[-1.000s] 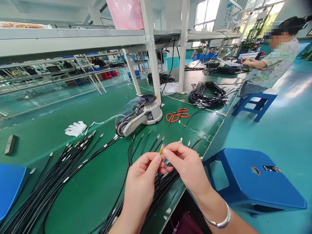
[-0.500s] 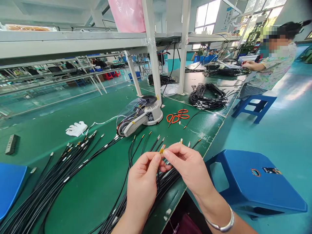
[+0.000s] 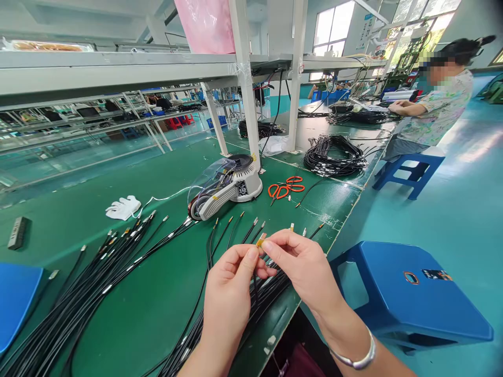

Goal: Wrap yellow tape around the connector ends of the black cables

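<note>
Between my two hands is the end of a black cable, its metal connector [image 3: 262, 238] pointing up and away with amber tape around its base. My left hand [image 3: 231, 283] pinches the cable just below the connector, thumb against fingers. The thumb and forefinger of my right hand [image 3: 301, 264] press on the amber tape from the other side. Under both hands lies a bundle of black cables [image 3: 188, 335], several ends fanned out beyond my fingers. A second cable bundle [image 3: 78, 293] spreads over the green table on the left.
A tape dispenser [image 3: 231, 188] stands ahead, with orange-handled scissors [image 3: 279, 192] to its right. A white glove [image 3: 123, 208] lies left. Coiled black cables [image 3: 334, 155] sit farther back. A blue stool [image 3: 416, 293] stands right of the table; a co-worker [image 3: 440, 104] sits beyond.
My hands stay almost in place, still pinching the taped connector. In the background, the co-worker's head and hands have shifted slightly.
</note>
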`<state>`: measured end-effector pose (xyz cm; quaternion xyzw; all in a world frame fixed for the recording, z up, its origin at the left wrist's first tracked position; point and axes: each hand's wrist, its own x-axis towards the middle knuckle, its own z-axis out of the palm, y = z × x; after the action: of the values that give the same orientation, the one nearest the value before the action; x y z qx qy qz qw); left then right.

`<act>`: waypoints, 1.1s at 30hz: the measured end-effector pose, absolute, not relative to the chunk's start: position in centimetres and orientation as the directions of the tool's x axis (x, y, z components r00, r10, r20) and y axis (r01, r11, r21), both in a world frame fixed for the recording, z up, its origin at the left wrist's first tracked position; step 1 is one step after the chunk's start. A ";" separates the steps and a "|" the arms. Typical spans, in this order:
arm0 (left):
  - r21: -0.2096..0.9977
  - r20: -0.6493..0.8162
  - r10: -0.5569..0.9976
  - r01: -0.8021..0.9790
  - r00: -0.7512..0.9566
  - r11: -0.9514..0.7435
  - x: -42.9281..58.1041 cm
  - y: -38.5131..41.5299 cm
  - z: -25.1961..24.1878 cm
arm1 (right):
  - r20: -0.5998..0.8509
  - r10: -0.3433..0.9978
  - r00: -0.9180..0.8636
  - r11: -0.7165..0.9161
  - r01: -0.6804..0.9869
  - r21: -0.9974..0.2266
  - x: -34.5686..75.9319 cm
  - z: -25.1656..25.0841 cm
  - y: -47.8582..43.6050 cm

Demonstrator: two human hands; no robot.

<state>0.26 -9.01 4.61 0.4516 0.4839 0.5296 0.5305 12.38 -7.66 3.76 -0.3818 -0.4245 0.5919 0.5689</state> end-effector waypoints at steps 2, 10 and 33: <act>0.981 -0.040 0.999 -0.191 0.032 0.046 0.1 -8.9 4.6 | 0.040 0.994 -0.099 0.001 -0.370 -0.929 12.4 3.9 -7.6; 0.910 -0.120 0.948 -0.350 0.295 0.224 -0.8 -8.3 5.5 | 0.101 0.976 -0.192 0.023 -0.373 -0.927 13.0 4.0 -7.3; 0.745 -0.147 0.697 -0.385 0.702 0.545 -0.7 -8.5 5.0 | 0.589 0.752 -0.297 0.338 -0.594 -0.730 13.0 0.1 -3.5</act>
<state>-0.70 -8.49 4.96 0.3557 0.2189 0.3178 0.8512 12.96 -3.48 0.14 -0.0696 -0.5676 0.5712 0.5888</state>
